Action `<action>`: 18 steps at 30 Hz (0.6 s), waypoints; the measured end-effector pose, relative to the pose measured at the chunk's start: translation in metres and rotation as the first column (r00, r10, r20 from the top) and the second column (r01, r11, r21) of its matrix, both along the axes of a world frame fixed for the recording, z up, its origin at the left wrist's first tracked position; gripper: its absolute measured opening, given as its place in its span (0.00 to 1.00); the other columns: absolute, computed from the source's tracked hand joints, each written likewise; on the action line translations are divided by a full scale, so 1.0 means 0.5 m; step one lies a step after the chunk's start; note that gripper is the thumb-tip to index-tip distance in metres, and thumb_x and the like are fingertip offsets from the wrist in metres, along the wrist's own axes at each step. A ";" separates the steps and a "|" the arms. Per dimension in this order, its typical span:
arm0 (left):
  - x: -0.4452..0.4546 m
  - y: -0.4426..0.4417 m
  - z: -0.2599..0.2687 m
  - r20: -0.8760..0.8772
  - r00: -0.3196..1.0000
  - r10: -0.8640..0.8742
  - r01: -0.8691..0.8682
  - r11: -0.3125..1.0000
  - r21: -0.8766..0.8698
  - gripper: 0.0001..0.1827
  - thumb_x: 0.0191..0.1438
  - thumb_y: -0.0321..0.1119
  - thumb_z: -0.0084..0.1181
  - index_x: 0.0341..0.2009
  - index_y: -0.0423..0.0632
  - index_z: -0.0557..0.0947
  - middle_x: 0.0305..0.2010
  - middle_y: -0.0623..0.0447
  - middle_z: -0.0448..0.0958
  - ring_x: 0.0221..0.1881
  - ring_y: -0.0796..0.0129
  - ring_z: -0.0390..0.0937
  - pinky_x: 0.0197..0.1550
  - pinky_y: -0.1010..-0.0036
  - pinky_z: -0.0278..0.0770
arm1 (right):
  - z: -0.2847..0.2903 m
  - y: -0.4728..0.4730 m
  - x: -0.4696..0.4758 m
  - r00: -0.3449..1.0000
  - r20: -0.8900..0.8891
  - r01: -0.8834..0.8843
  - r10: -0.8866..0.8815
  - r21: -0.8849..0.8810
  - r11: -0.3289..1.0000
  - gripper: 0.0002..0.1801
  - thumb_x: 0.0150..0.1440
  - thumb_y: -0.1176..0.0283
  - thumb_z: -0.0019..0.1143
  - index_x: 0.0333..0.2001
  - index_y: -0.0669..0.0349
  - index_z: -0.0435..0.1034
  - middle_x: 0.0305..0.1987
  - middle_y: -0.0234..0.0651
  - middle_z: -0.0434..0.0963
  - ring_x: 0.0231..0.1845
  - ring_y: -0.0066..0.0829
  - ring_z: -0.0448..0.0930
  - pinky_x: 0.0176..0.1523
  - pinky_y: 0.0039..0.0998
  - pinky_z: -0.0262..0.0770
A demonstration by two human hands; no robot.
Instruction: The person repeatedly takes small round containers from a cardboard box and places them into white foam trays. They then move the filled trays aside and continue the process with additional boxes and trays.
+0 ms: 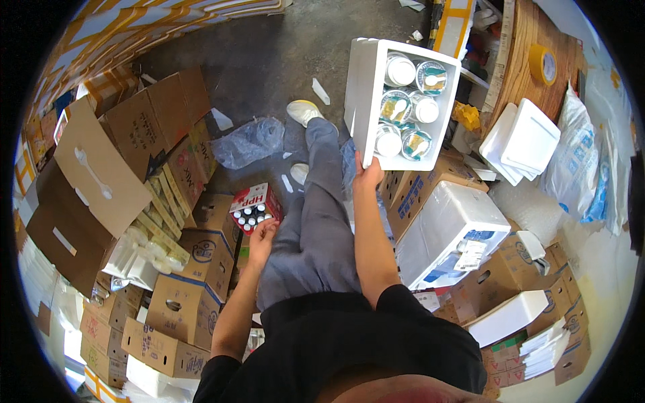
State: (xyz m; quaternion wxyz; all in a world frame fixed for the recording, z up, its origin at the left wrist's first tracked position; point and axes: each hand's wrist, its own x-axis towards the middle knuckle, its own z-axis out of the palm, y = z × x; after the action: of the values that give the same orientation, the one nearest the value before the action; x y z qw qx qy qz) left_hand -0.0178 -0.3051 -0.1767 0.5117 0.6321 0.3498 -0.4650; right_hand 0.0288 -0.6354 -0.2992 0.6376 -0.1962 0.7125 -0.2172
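Note:
My right hand (370,174) grips the near corner of an uncovered white foam box (370,101), tilted so its inside faces me. Inside stand several clear plastic jars in two rows. Some show white screw lids (425,109); others show green-and-yellow ends with a white spoon (395,107). My left hand (263,239) hangs beside my leg, its fingertips at the near edge of a red-and-white carton (254,196). White-capped bottles (249,216) fill this carton. Whether the left fingers touch a bottle or the carton is not clear.
A closed foam box (438,237) and a cardboard box (428,181) sit at right. White foam lids (529,138) and yellow tape (543,64) lie near the wooden tabletop (519,80). An open cardboard carton (101,166) and stacked boxes (176,307) crowd the left. Plastic film (249,143) lies on the floor.

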 end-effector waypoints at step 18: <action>0.155 -0.583 -0.456 0.632 0.765 -0.124 0.138 0.990 0.028 0.21 0.67 0.42 0.42 0.52 0.38 0.76 0.52 0.38 0.75 0.53 0.45 0.73 0.56 0.61 0.70 | -0.017 0.019 -0.116 0.953 0.301 0.034 -0.041 0.029 0.999 0.35 0.64 0.48 0.43 0.65 0.63 0.59 0.64 0.45 0.68 0.64 0.43 0.68 0.66 0.46 0.64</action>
State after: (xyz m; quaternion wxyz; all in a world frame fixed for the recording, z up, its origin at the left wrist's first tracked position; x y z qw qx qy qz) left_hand 0.0599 -0.5965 -0.4047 0.5720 0.7690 0.1081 -0.2641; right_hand -0.0292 -0.6261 -0.3076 0.7371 -0.1396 0.6129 -0.2483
